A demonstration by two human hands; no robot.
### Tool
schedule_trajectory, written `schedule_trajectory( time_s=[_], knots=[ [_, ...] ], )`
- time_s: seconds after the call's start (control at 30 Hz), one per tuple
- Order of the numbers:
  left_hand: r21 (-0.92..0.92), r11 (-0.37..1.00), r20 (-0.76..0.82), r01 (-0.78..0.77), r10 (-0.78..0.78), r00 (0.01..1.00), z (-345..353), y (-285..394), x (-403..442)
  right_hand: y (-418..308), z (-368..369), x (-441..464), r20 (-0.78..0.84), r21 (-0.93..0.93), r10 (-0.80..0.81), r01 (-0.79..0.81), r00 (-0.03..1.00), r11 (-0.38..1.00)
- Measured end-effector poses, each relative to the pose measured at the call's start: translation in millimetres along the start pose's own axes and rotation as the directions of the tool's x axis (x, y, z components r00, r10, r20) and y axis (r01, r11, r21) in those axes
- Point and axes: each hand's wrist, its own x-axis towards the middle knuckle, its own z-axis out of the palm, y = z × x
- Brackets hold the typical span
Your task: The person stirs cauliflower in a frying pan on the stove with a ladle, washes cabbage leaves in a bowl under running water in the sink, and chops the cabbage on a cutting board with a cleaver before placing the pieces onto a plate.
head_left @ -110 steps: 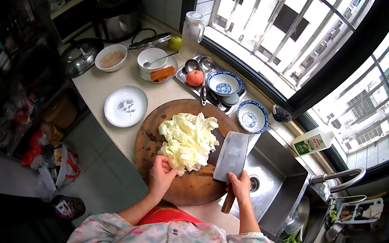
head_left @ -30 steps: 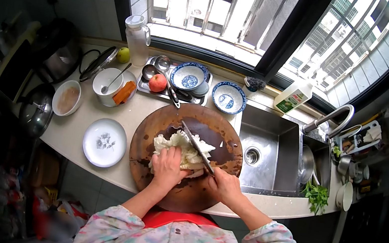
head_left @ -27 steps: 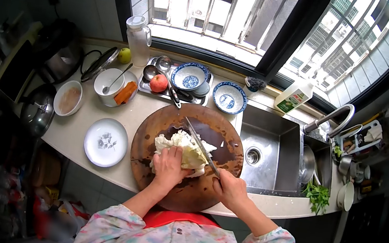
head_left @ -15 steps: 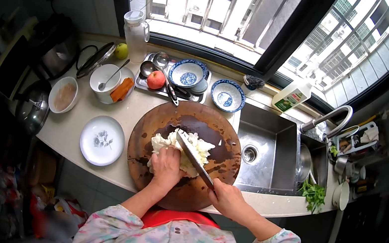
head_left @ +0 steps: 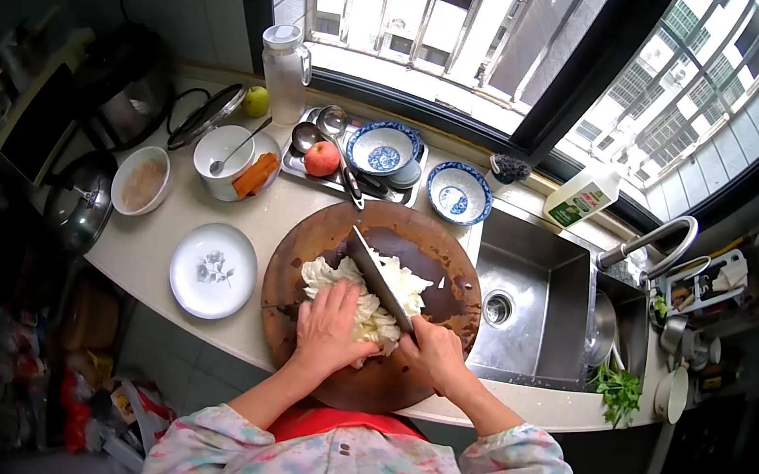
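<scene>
A pale heap of chopped cabbage [head_left: 403, 287] lies on the round wooden chopping board [head_left: 442, 344]. My left hand [head_left: 330, 328] rests over the heap's near left side, its fingers curved on the leaves and thumb out to the right, holding them against the board. In my right hand [head_left: 437, 352] is the handle of a kitchen knife [head_left: 380, 281], gripped with fingers wrapped round it. The dark blade slants up and left across the cabbage, just right of my left fingers. Its lower edge is hidden among the leaves.
Left of the board stand a white plate [head_left: 212, 271], a bowl of pale meat-like food [head_left: 141, 182] and a white bowl [head_left: 222, 151] beside orange slices [head_left: 256, 175]. Behind it, a metal tray [head_left: 297, 164] carries an apple [head_left: 321, 159] and ladles. A sink [head_left: 527, 303] is at right.
The camera view has shifted slightly. My right hand and the knife have come closer to my left hand, and the blade stands steeper. My left fingers are more stretched out over the cabbage.
</scene>
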Motion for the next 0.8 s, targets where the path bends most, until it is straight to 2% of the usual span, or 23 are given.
schedule_trajectory(
  time_s=[0.07, 0.13, 0.23, 0.33, 0.43, 0.67, 0.8],
  knots=[
    [0.080, 0.997, -0.057, -0.002, 0.007, 0.998, -9.5, -1.9, -7.3, -8.4, -9.4, -7.7, -0.027, -0.006, -0.011, 0.011, 1.000, 1.000],
    [0.111, 0.993, -0.109, 0.029, -0.016, 0.994, -6.8, -9.7, -14.6, -17.0, -18.7, -19.6, -0.088, 0.063, -0.055, 0.061, 0.995, 0.996],
    [-0.046, 0.998, -0.093, 0.051, -0.055, 0.994, 5.3, -21.9, -17.0, -24.1, -23.1, -37.5, -0.115, 0.052, -0.144, 0.150, 0.983, 0.987],
    [-0.082, 0.997, -0.154, 0.009, -0.022, 0.988, 13.0, -21.2, -17.8, -25.4, -12.3, -50.2, -0.054, 0.038, -0.199, 0.202, 0.978, 0.979],
    [-0.068, 0.998, -0.175, -0.014, 0.002, 0.984, 14.5, -20.9, -19.0, -25.1, -5.0, -51.3, 0.060, -0.081, -0.155, 0.159, 0.986, 0.984],
    [-0.042, 0.999, -0.186, -0.023, 0.014, 0.982, 26.5, -24.8, -22.7, -28.9, 23.0, -5.1, 0.149, -0.178, -0.121, 0.147, 0.981, 0.973],
    [-0.107, 0.994, -0.249, -0.033, 0.005, 0.968, 22.3, -22.8, -24.9, -20.9, 24.5, -7.1, 0.052, -0.081, -0.104, 0.108, 0.993, 0.991]
  ],
)
